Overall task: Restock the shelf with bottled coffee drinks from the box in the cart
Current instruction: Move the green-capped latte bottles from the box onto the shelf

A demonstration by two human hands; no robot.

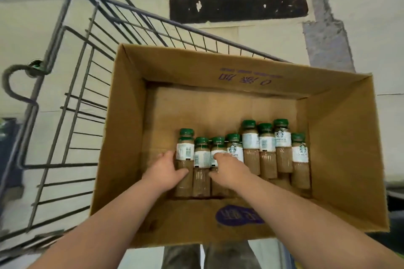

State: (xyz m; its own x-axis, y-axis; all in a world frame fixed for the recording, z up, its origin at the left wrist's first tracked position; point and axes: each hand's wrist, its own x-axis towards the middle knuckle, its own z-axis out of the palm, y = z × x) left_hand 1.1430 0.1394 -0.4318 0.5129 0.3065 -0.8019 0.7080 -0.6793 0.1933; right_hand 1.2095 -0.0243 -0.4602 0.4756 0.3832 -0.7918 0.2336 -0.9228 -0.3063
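- Eight coffee bottles (pixel 251 150) stand in the cardboard box (pixel 341 137), lower centre, inside the wire cart (pixel 72 85).
- Left hand (pixel 165 170) fingers curl around the leftmost bottle (pixel 185 153).
- Right hand (pixel 229 170) fingers wrap the third bottle (pixel 217 145).

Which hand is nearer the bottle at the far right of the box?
Right. The right hand rests on bottles several places from the far-right bottle; the left hand lies beyond.

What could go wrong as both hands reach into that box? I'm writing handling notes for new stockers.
1. The bottles lie loose and tightly side by side, so pulling one may roll or drag its neighbours.
2. The left hand and right hand sit on adjacent bottles, so they could collide when lifting.
3. The box overhangs the cart and may tip.
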